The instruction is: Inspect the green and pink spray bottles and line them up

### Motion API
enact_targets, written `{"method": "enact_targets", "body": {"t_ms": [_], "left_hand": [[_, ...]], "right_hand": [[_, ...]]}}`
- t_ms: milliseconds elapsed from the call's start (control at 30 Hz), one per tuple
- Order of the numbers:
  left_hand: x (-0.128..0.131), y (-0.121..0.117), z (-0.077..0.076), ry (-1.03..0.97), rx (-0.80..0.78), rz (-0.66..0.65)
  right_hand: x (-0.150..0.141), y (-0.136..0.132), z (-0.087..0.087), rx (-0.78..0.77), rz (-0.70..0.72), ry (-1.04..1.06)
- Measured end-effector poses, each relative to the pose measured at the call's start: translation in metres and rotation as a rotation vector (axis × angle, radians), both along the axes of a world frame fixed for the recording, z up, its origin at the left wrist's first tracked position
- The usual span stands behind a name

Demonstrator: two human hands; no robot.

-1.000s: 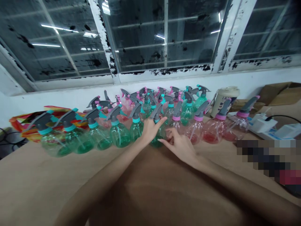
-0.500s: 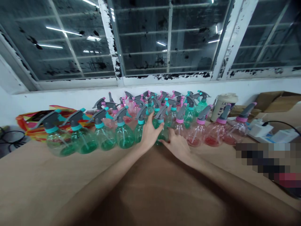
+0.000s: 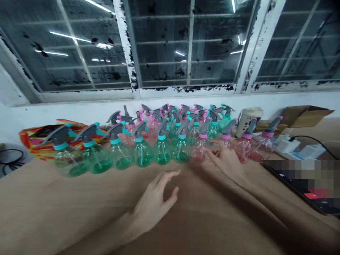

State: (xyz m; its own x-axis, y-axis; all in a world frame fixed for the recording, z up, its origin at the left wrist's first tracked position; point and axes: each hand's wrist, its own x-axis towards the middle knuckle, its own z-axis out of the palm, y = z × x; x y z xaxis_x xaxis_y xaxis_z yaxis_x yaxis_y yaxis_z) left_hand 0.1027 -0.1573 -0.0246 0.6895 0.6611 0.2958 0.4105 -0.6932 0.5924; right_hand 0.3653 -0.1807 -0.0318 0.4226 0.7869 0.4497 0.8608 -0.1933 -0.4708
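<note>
A front row of spray bottles spans the table. On the left stand several clear green bottles with turquoise collars and grey trigger heads, such as the green spray bottle near the middle. Pink spray bottles with pink collars continue the row to the right. My left hand hovers in front of the green ones, fingers apart, holding nothing. My right hand is at the pink bottles, covering part of one pink spray bottle. Its fingers are spread beside the neighbouring pink bottle; whether they touch it is unclear.
More spray bottles crowd behind the front row, by the wall below the window. An orange bag lies at left. To the right are a lidded cup, a cardboard box, a power strip with chargers and a blurred-out dark device.
My left hand has left the middle green bottle and drawn back toward me. My right hand has moved right, from that green bottle to the pink ones. The middle green bottle now stands free in the row.
</note>
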Motion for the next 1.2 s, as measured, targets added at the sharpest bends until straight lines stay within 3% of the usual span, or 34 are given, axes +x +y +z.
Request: {"method": "enact_targets", "body": {"t_ms": [167, 367, 500, 667, 800, 933, 1067, 1200], "left_hand": [[-0.015, -0.012, -0.011, 0.063, 0.001, -0.027], [-0.02, -0.021, -0.006, 0.054, -0.017, -0.059], [-0.018, -0.019, -0.002, 0.029, -0.065, -0.046], [-0.002, -0.007, 0.004, -0.036, -0.182, -0.038], [0.021, 0.004, 0.017, -0.122, -0.286, -0.06], [0.041, 0.006, 0.032, -0.22, -0.277, -0.139], [0.047, 0.001, 0.041, -0.3, -0.235, -0.167], [0.04, 0.005, 0.037, -0.373, -0.195, -0.124]], "right_hand": [[0.011, 0.024, 0.004, -0.046, -0.046, 0.038], [0.008, 0.04, 0.005, -0.12, -0.118, 0.014], [0.003, 0.027, 0.009, -0.147, -0.136, -0.043], [-0.013, -0.008, 0.011, -0.16, -0.116, -0.131], [-0.04, -0.037, 0.012, -0.135, -0.012, -0.197], [-0.073, -0.053, 0.011, -0.048, 0.152, -0.265], [-0.1, -0.052, 0.008, 0.019, 0.298, -0.253], [-0.112, -0.041, 0.003, 0.068, 0.313, -0.205]]}}
